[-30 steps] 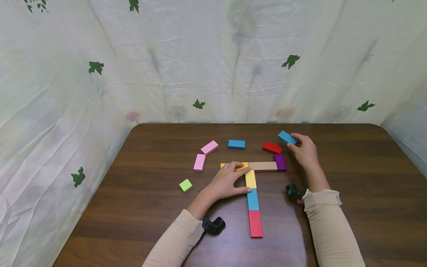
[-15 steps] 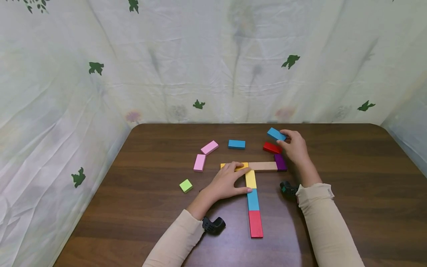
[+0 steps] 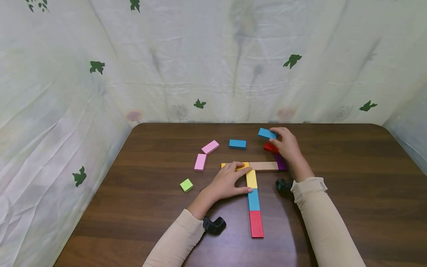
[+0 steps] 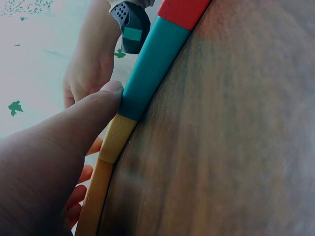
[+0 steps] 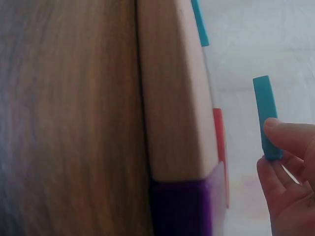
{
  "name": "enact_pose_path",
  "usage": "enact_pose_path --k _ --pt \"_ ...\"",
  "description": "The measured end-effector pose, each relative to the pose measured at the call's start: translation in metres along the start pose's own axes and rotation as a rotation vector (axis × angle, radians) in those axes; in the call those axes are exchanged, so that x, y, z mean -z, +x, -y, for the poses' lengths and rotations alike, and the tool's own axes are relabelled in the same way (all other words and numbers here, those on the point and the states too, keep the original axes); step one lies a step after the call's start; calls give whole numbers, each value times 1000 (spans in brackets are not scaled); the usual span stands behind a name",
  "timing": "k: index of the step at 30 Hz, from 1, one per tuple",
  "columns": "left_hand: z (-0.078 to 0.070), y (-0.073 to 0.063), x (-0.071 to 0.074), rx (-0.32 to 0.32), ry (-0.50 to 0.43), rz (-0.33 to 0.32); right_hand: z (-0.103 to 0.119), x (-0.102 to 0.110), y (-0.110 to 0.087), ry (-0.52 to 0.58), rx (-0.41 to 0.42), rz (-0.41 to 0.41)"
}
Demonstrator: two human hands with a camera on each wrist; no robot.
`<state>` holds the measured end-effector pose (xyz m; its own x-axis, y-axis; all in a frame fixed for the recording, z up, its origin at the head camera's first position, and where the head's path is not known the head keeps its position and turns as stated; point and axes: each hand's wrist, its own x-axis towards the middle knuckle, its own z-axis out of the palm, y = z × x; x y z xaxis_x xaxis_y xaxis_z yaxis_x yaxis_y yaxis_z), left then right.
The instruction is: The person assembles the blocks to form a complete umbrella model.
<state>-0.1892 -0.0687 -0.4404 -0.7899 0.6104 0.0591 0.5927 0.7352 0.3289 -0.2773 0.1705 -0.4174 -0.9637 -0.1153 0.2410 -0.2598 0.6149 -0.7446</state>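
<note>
My right hand pinches a blue block by its right end, thumb against fingers, at the back of the table. In the right wrist view this blue block is raised off the table. My left hand rests with spread fingers on an orange-yellow block, which they partly cover. Its thumb touches the line of flat blocks near the joint of a yellow block and a blue one. A red block ends that line. A tan block and a purple block extend rightward.
Behind the tan block lie another red block, partly hidden by my right hand, and another blue block. Two pink blocks and a green cube are to the left. A pale curtain hangs beyond the table's back edge.
My right hand has moved left with the blue block, now in front of part of the red block in the head view. My left hand has stayed in place.
</note>
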Motion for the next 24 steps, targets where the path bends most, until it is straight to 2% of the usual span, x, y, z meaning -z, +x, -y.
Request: enact_pose_path --k 17,24 --pt "1 1 -1 -10 8 -7 1 -18 6 -61 24 30" --pt "1 1 -1 -6 9 -6 2 -24 8 -86 4 62"
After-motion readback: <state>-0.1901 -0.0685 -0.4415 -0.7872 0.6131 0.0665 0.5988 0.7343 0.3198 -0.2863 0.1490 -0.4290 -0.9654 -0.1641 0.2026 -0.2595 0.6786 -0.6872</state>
